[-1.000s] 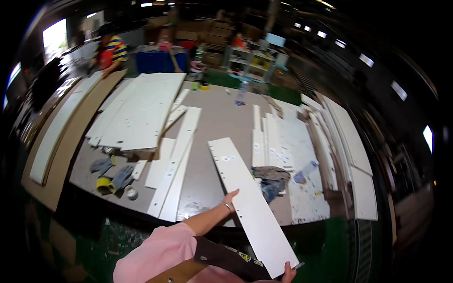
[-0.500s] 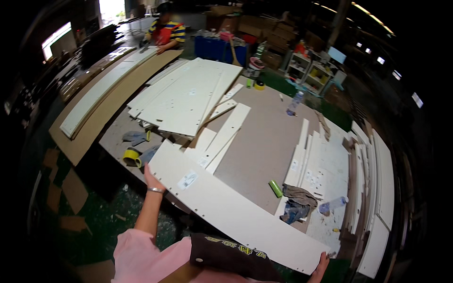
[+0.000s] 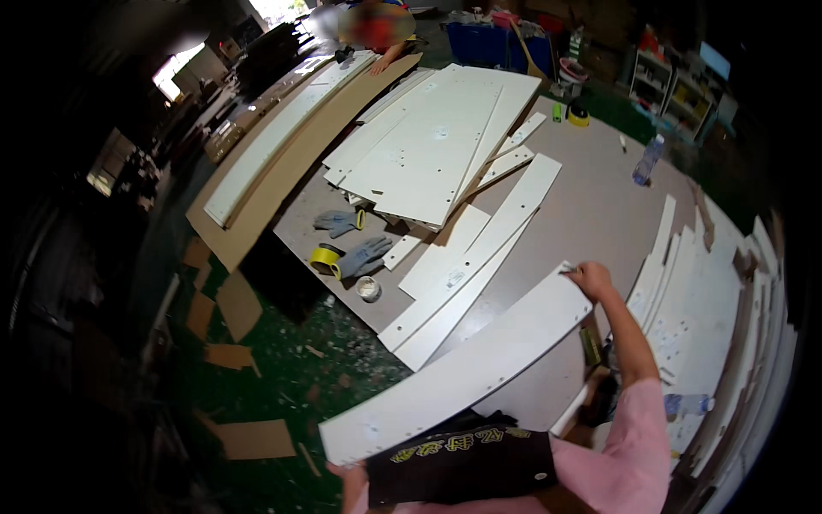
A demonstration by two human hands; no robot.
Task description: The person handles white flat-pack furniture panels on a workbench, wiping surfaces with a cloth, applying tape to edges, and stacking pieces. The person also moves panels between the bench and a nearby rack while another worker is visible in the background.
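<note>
A long white board (image 3: 458,368) with a row of small holes along its edge is held between my two hands, in front of my dark apron. My right hand (image 3: 591,281) is closed round its far right end, over the table. Low in the picture, my left hand (image 3: 348,473) grips the near left end, most of its fingers hidden by the board. Beyond it, several white strips (image 3: 484,248) lie on the grey-brown table (image 3: 574,188), beside a stack of wide white panels (image 3: 428,146).
Grey gloves (image 3: 364,257), a yellow tape roll (image 3: 325,259) and a small tub (image 3: 368,289) sit at the table's left edge. A plastic bottle (image 3: 648,161) stands at the far right. Another person (image 3: 377,30) works at the far left. Cardboard scraps (image 3: 253,439) litter the green floor.
The board has swung round: its right end is now far and raised, its left end near my body. My view has turned left. The tub at the table edge has come into sight.
</note>
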